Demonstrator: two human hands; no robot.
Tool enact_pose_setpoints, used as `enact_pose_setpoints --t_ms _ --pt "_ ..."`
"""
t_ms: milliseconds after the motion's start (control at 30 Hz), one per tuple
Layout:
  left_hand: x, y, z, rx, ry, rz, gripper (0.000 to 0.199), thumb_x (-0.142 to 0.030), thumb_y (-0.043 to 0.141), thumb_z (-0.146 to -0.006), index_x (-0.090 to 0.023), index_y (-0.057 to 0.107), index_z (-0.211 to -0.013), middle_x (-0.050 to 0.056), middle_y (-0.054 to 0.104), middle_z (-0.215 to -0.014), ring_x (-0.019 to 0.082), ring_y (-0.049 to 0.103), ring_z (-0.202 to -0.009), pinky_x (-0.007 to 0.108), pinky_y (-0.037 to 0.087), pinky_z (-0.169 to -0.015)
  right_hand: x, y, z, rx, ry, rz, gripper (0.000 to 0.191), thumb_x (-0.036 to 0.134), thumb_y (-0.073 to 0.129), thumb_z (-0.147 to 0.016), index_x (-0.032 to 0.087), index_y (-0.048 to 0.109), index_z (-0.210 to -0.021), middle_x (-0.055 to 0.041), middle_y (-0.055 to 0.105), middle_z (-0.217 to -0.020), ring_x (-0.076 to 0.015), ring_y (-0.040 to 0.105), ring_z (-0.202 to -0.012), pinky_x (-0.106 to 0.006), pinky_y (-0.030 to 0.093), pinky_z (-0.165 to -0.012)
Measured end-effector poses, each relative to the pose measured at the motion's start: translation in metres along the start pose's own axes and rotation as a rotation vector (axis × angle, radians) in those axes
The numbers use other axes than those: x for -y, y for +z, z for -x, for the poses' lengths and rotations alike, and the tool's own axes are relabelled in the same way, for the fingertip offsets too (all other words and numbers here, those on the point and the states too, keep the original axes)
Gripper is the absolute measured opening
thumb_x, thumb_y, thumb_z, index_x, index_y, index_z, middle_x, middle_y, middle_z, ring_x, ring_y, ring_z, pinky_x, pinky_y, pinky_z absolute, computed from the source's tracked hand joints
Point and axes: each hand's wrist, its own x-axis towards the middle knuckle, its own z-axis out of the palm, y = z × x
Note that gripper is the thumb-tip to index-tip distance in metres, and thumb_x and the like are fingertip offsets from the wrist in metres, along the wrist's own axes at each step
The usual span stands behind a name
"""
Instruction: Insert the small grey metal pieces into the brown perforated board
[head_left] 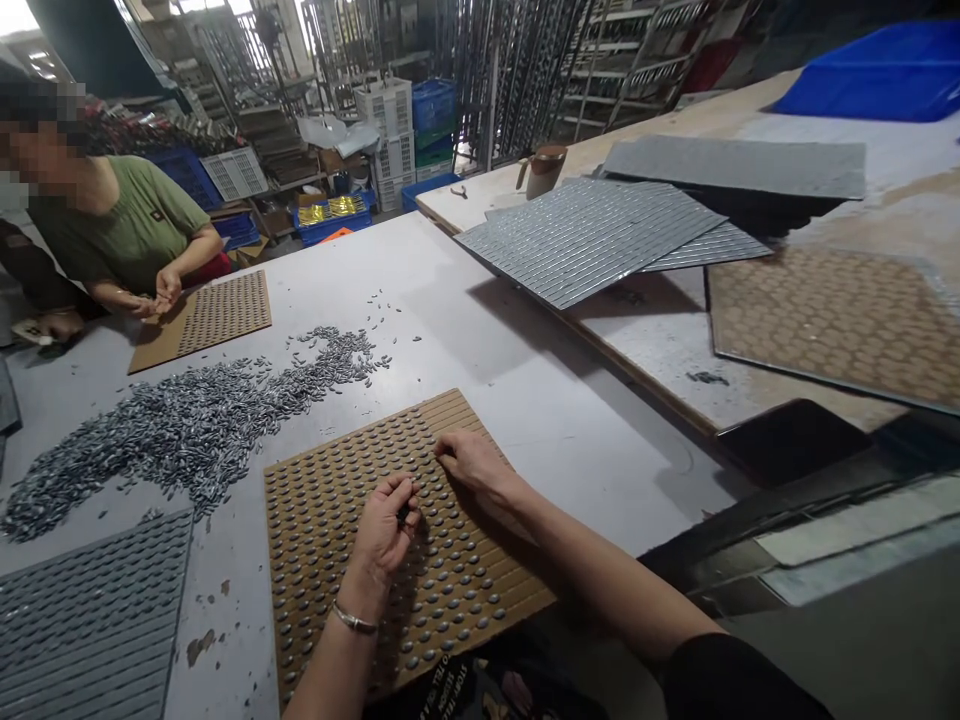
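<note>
A brown slotted board [352, 470] lies on the grey table in front of me, with small grey metal pieces set in many of its slots. My left hand [384, 530] rests over the board's middle, its fingers curled around a few small metal pieces. My right hand [469, 460] lies on the board just to the right, fingertips pinched together against its surface; whether a piece is between them I cannot tell. A big heap of loose grey metal pieces [187, 420] spreads across the table beyond the board.
A filled grey board [90, 610] lies at the near left. Across the table a person in a green shirt [127, 235] works at another brown board [214, 315]. Stacked grey boards [592, 240] and a brown board [832, 320] lie on the right bench. Crates and racks stand behind.
</note>
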Motion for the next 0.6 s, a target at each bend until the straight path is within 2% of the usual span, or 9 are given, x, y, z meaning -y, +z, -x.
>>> enact_pose_setpoints --t_ms 100,233,333,433,600 --pt "0.000 0.002 -0.001 0.016 -0.030 0.016 0.032 -0.014 0.082 -0.061 -0.011 0.062 -0.085 0.002 0.059 -0.072 0.006 0.050 -0.057 0.013 0.034 -0.043 0.002 -0.003 0.003 -0.041 -0.010 -0.009 0.012 0.011 0.059 -0.078 0.017 0.069 -0.081 -0.0053 0.064 -0.085 -0.0158 0.057 -0.079 -0.025 0.040 -0.073" --pt "0.003 0.007 0.002 0.018 -0.048 -0.008 0.032 -0.014 0.083 -0.060 -0.012 0.062 -0.084 0.003 0.061 -0.077 0.005 0.050 -0.057 0.012 0.034 -0.043 0.013 -0.007 0.029 -0.045 -0.071 -0.300 0.011 0.023 0.058 -0.085 0.018 0.066 -0.089 0.0001 0.064 -0.076 -0.0125 0.056 -0.068 -0.023 0.040 -0.064" --pt "0.008 0.014 0.005 0.032 -0.017 -0.087 0.032 -0.018 0.084 -0.058 -0.011 0.063 -0.081 0.001 0.058 -0.072 0.004 0.049 -0.055 0.013 0.032 -0.042 0.022 -0.006 0.051 -0.019 -0.072 -0.441 0.015 0.030 0.056 -0.087 0.018 0.065 -0.082 0.0012 0.064 -0.072 -0.0116 0.055 -0.065 -0.021 0.039 -0.059" --pt "0.013 0.020 0.006 0.027 0.001 -0.113 0.031 -0.020 0.084 -0.059 -0.010 0.064 -0.081 0.001 0.059 -0.072 0.005 0.048 -0.055 0.014 0.032 -0.042 0.020 -0.004 0.056 -0.056 -0.031 -0.429 0.019 0.030 0.053 -0.087 0.017 0.061 -0.074 0.0015 0.061 -0.068 -0.0113 0.052 -0.062 -0.022 0.038 -0.058" --pt "0.010 0.016 0.006 -0.030 -0.006 -0.043 0.028 -0.020 0.073 -0.070 -0.010 0.061 -0.093 0.007 0.064 -0.077 0.008 0.054 -0.058 0.016 0.038 -0.045 0.002 -0.001 0.037 -0.163 0.121 -0.239 0.019 0.026 0.050 -0.086 0.018 0.060 -0.071 0.0001 0.062 -0.068 -0.0127 0.052 -0.063 -0.023 0.037 -0.060"
